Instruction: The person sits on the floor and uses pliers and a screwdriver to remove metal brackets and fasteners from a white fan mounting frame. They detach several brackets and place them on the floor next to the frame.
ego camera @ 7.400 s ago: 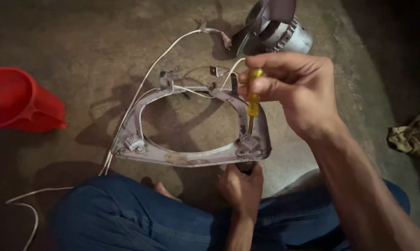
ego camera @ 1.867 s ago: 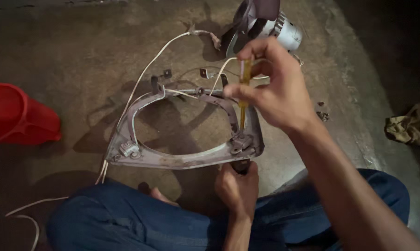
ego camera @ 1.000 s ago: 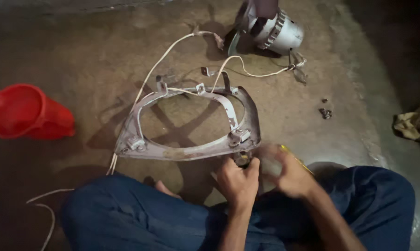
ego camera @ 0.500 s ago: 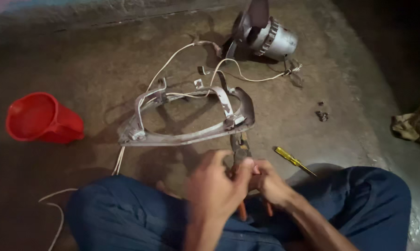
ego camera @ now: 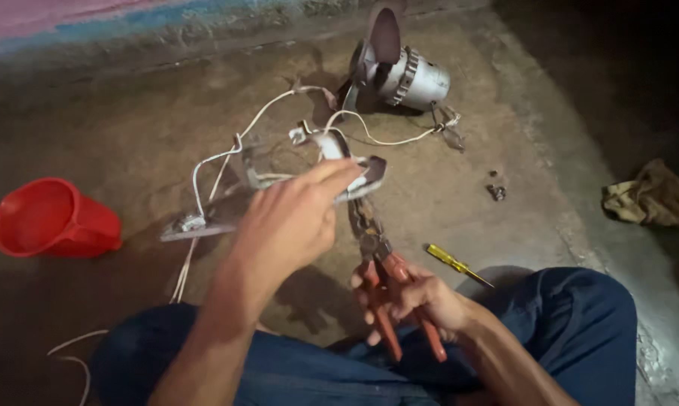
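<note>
A grey plastic frame (ego camera: 196, 224) with white wires (ego camera: 226, 154) on it is tilted up off the concrete floor. My left hand (ego camera: 290, 222) grips its near right part, fingers stretched over the rim. Lower down, my right hand (ego camera: 411, 295) is closed around the red handles of a pair of pliers (ego camera: 375, 252). The pliers' jaws reach up to the frame's right corner, just under my left fingertips. A yellow-handled screwdriver (ego camera: 450, 260) lies on the floor right of the pliers, touched by neither hand.
A small grey motor with a fan blade (ego camera: 407, 74) lies at the back, joined to the frame by wires. A red plastic cup (ego camera: 54, 218) lies on its side at left. Small screws (ego camera: 496, 188) and a crumpled rag (ego camera: 651, 197) sit at right. My blue-trousered legs fill the bottom.
My right hand put the screwdriver on the floor and took over the pliers. My left hand left the pliers and went up onto the frame, which is now tilted up.
</note>
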